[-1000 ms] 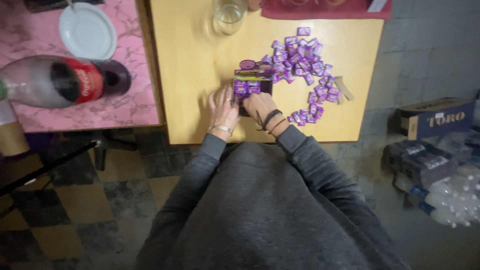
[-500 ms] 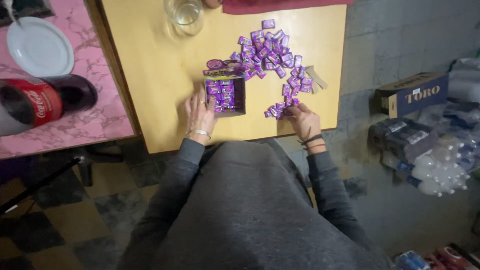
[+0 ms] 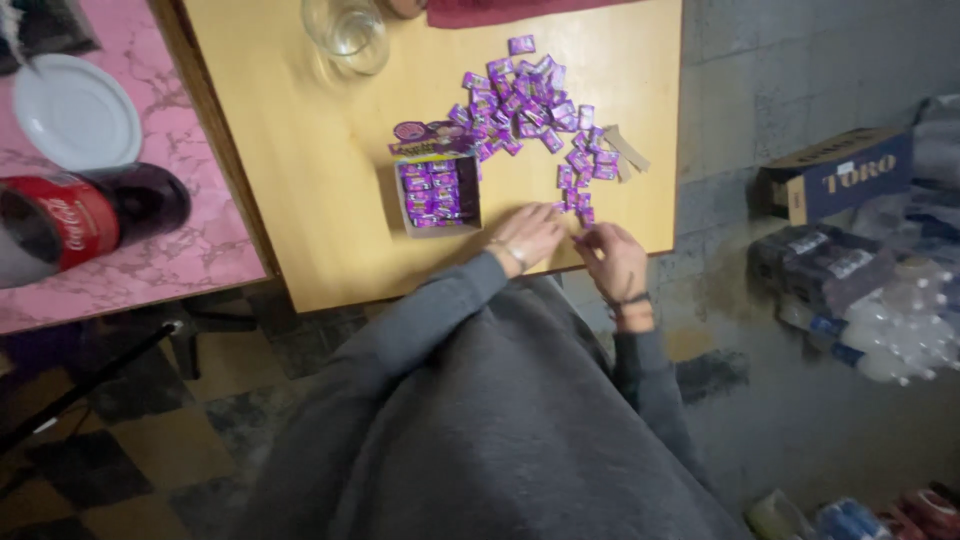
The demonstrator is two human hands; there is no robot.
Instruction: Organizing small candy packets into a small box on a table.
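– With fingers working so close to the rim of the yellow table (image 3: pixel 300 180), could easily flick a sweet over the edge. Worth worrying about?

– Probably, yes. Lowest few of the purple-wrapped sweets (image 3: pixel 520 95) trailing right down to the near edge, just beside both hands. One careless sweep of the grey sleeve (image 3: pixel 440 300) and off onto the grey floor (image 3: pixel 760 400), judging by how little bare wood shows there.

– And the hands themselves?

– Left hand (image 3: pixel 525 237) lying flat on the wood, fingers loose and spread, gripping nothing visible. Right hand (image 3: pixel 610 260) with fingertips drawn together at the tail of the trail; pinched on a sweet or merely touching one, impossible to tell at this size.

– Any risk to the small cardboard box (image 3: pixel 440 195)?

– Less. Sitting just left of the left hand, near but not touching. Could be nudged askew by the wrist, though, and the neat rows inside jumbled.

– Glass (image 3: pixel 348 32)?

– Well apart, up at the far side. Hardly in danger.

– How do the sweets look, then?

– Small, flat, squarish, shiny purple wrappers with paler print. Heaped loosely at the far right of the table, thinning into a curved line toward the near edge. Slippery-looking, light, likely to skid rather than stay put. Those in the box packed in tidy rows, lid flap (image 3: pixel 432 138) folded back behind.
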